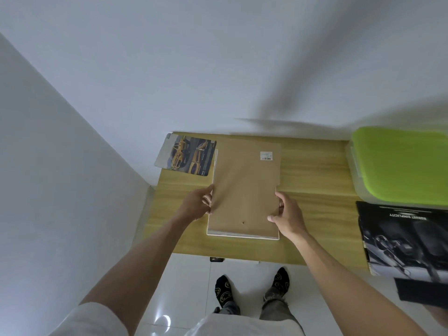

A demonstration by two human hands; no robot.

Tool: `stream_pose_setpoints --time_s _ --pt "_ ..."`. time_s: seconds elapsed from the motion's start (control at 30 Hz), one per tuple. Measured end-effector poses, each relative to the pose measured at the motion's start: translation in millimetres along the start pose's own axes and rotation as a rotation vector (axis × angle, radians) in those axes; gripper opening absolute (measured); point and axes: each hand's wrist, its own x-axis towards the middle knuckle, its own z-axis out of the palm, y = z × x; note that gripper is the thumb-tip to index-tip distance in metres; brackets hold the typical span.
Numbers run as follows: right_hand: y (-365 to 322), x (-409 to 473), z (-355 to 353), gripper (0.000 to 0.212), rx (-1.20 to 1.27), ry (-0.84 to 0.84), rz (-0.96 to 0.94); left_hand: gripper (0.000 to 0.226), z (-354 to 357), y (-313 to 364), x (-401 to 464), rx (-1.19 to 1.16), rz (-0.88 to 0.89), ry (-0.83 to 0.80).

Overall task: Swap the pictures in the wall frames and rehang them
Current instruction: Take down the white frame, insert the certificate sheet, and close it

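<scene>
Torso: white tee (232,327) at bottom edge, closest to cam, just below the socks.
Feet: black socks w/ yellow print (252,289), on white tile floor (184,282), just short of the table's near edge.
Table: light wood top (312,195), pushed against white wall (218,57). All places below are rel. to this table.
Frame: face-down at table centre, brown backing board (244,190) up, white frame edge (242,235) peeking out along near + left sides. Small hole near the near end of the board, white barcode sticker (266,155) at far-right corner.
L hand: left hand (197,204) on the frame's left edge, fingers curled round it, thumb on top – gripping.
R hand: right hand (287,215) on the frame's right edge, fingers wrapped round the side, thumb pressed on the backing – gripping too.
Car pic: loose print w/ yellow cars (188,155) at table's far-left corner, lying flat, partly hanging off the left side, right edge just beside the frame.
Dark pic: black-and-grey print (402,238) w/ upside-down white lettering, off the table's right end, near side.
Green lid: lime-green lid on clear plastic box (400,163), table's far-right end, just beyond the dark pic.
</scene>
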Motion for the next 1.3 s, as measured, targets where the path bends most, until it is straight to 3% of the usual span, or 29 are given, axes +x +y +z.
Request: stream_pose_setpoints --time_s 0.1,0.47,0.57,0.67,0.73,0.9,1.0,1.1,1.2,1.3 --pt "-0.9 -2.6 3.5 0.085 -0.02 0.003 0.018 0.073 0.5 -4.2 -0.5 0.002 0.012 -0.012" --pt "-10.3 1.4 -1.4 0.083 -0.108 -0.053 0.073 0.017 3.2 -10.8 4.9 -0.011 -0.075 -0.032" --pt "-11.3 1.9 -1.3 0.083 -0.119 -0.077 0.096 0.017 2.7 -11.4 12.4 -0.003 -0.16 -0.053" --pt "-11.6 4.2 -1.6 0.084 -0.162 -0.129 0.113 0.059 2.9 -9.5 16.6 0.102 -0.17 -0.106" --pt "-13.3 6.3 -2.5 0.084 -0.221 -0.151 0.101 0.073 3.4 -5.8 16.3 0.144 -0.154 -0.113" --pt "-32.9 10.8 -6.5 0.077 -0.608 -0.195 0.003 0.059 3.1 5.4 22.5 0.451 -0.065 -0.125" --pt "-46.3 20.5 -8.8 0.105 -0.84 -0.181 -0.074 0.053 7.2 23.5 22.5 0.793 0.053 -0.151" --pt "-50.1 37.7 -11.0 0.14 -0.972 -0.29 -0.164 0.061 18.8 33.2 22.9 1.01 0.142 -0.109" --pt "-52.3 55.8 -10.1 0.147 -1.039 -0.436 -0.206 0.09 27.6 30.5 29.7 1.054 0.22 -0.08" --pt "-53.1 65.0 -6.3 0.15 -1.07 -0.498 -0.216 0.131 29.4 32.3 42.2 1.102 0.188 -0.199"
